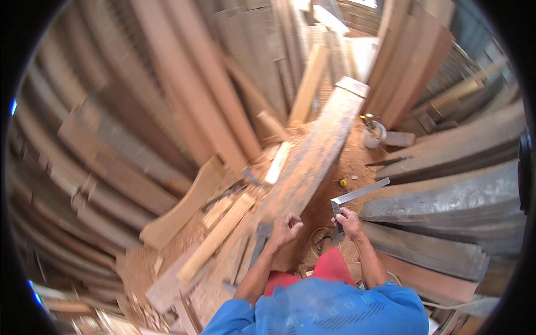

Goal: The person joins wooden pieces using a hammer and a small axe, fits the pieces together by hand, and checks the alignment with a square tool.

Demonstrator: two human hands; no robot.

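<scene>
My right hand (350,223) is closed around the dark stock of a try square (362,192). The square's bare metal blade points up and to the right, above the floor. Over the edge of a long sawdust-covered plank (304,173), my left hand (286,228) has its fingers curled in. Whether anything sits between those fingers is hidden. Just left of that hand lies a dark hammer-like tool (262,237). A pale squared timber (218,237) rests farther left.
Tall boards (195,78) lean at the far left. Dark heavy planks (446,192) are stacked along the right. A white bucket (373,137) holding tools stands beyond the plank, and a small yellow object (343,182) lies in sawdust. A curved board (181,206) stands at the left.
</scene>
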